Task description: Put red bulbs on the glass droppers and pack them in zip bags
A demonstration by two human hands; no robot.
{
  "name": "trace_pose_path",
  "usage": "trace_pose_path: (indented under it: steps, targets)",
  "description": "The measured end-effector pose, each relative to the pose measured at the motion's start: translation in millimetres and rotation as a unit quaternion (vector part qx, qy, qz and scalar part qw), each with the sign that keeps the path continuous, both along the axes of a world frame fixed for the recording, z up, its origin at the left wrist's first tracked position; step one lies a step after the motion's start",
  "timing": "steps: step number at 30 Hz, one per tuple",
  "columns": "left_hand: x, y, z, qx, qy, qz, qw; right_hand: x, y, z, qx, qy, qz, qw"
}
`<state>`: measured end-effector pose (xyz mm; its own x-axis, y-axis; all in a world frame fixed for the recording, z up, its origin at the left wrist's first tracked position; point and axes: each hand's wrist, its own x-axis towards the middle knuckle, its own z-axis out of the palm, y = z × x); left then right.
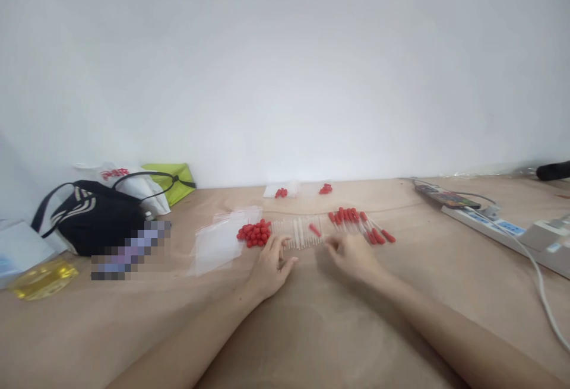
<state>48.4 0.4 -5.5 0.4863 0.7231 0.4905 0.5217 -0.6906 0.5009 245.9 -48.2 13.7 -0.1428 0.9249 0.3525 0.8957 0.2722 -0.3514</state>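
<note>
Your left hand rests on the surface with its fingers loosely spread and holding nothing, their tips at the row of clear tubes, just beside the heap of red caps. Your right hand lies at the row's other end with its fingers curled under, so you cannot tell whether they grip a tube. All this lies toward the far edge, with the capped tubes just beyond the right hand and clear bags left of the caps.
</note>
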Motion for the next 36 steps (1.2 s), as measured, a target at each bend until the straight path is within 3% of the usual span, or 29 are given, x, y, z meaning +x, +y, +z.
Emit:
trace_pose_path:
  steps: [4,10,16,24,30,36]
  targets:
    - [0.0,-2.3,0.5,-0.054,0.045,-0.028,0.997,23.6,31.5,11.0,-0.008,0.100,-0.156,0.983]
    - [2.3,-4.0,7.6,-0.077,0.066,-0.072,0.992,30.9,61.9,-3.6,-0.010,0.014,-0.268,0.963]
    - [1.8,-5.5,11.5,-0.070,0.059,-0.082,0.992,31.5,67.2,-18.0,-0.032,-0.027,-0.283,0.958]
    - [2.2,-5.0,10.2,-0.073,0.070,-0.082,0.991,23.4,63.6,-11.0,-0.014,-0.063,-0.270,0.961]
    - [1.8,-4.2,10.3,-0.067,0.076,-0.077,0.992,-0.5,70.8,-2.6,-0.085,-0.051,-0.238,0.966]
    - [2.5,-5.5,5.2,-0.042,0.091,-0.063,0.993,-16.3,83.2,-7.7,-0.107,-0.058,-0.238,0.964]
